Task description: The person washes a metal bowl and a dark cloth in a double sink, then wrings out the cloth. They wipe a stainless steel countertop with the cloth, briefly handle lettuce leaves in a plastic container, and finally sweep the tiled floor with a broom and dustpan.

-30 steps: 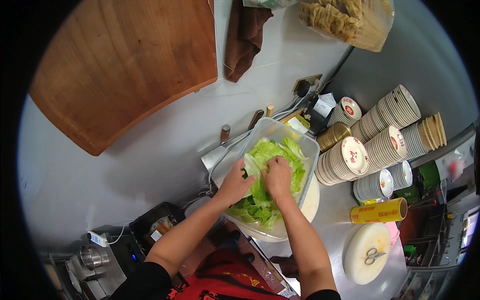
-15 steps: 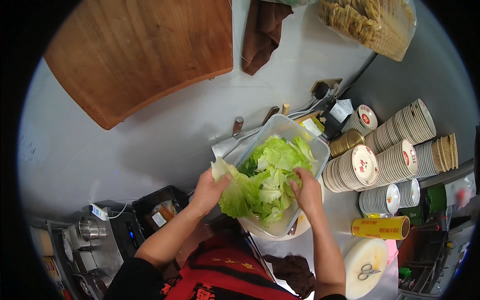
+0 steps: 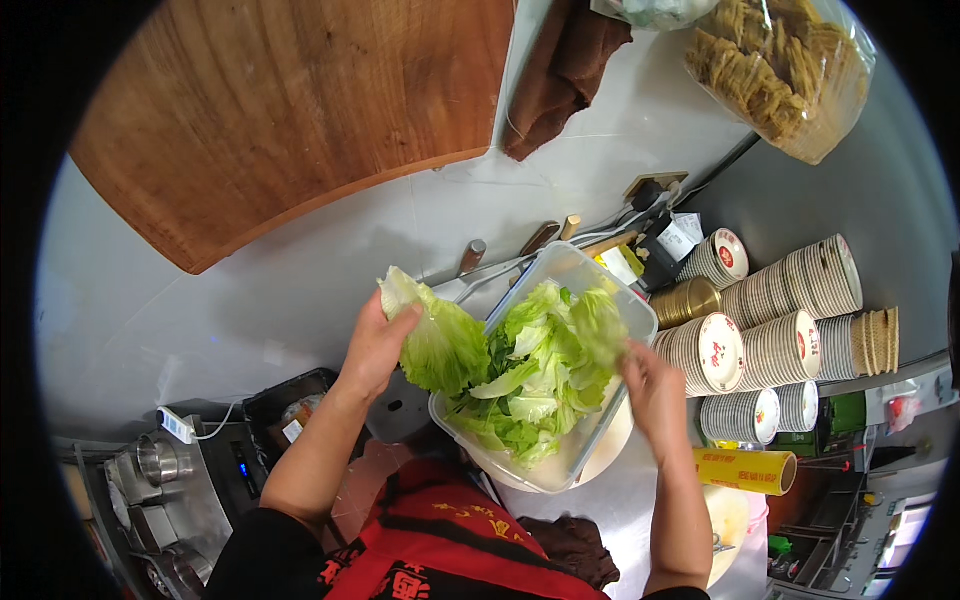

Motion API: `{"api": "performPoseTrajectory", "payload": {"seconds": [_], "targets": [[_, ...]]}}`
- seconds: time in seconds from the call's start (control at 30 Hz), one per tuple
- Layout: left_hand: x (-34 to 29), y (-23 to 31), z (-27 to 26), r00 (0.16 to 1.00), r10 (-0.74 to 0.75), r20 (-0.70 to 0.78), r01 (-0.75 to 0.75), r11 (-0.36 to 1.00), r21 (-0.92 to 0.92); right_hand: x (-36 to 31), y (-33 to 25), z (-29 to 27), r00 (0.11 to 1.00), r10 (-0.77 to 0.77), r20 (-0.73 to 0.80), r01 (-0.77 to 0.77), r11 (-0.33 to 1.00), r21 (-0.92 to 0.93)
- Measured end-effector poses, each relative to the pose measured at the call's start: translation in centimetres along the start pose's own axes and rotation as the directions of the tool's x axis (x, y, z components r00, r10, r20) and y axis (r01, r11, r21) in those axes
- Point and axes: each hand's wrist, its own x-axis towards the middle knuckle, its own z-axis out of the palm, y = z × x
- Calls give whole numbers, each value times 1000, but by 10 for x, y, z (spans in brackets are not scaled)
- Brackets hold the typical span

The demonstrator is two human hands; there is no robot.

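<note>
A clear plastic tub (image 3: 572,478) stands in front of me, heaped with light green lettuce leaves (image 3: 535,400). Some darker greens show among them. My left hand (image 3: 375,345) grips a large lettuce leaf (image 3: 447,345) by its pale end, at the tub's left side. The leaf hangs down over the rim. At the tub's right edge, my right hand (image 3: 655,390) is closed on another leaf (image 3: 600,330), which is smeared by motion. Under the tub lies a round whitish board (image 3: 612,445), partly hidden.
Stacked bowls (image 3: 700,355) and a yellow wrap roll (image 3: 745,470) stand to the right. Knives with wooden handles (image 3: 472,257) lie behind the tub. A brown cloth (image 3: 570,545) rests near me. Scissors (image 3: 720,545) lie on another round board (image 3: 728,515).
My left hand has moved left, drawing its leaf away from the heap. My right hand has come up out of the tub to its right edge with a leaf. The view has shifted slightly.
</note>
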Motion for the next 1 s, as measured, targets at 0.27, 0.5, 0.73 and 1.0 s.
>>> {"api": "performPoseTrajectory", "payload": {"seconds": [0.27, 0.5, 0.73, 1.0], "targets": [[22, -7, 12, 998, -20, 65, 18, 999, 30, -62, -4, 37, 831, -248, 497, 306, 951, -36], [19, -18, 14, 997, -33, 67, 27, 996, 90, 54, 28, 96, 913, -344, 218, 372, 923, -100], [12, -30, 16, 992, -92, 89, 79, 986, 145, 139, 85, 163, 833, 478, 278, -411, 872, -268], [13, -29, 19, 989, -105, 104, 82, 976, 203, 116, 106, 138, 766, 447, 463, -642, 580, 502]]}}
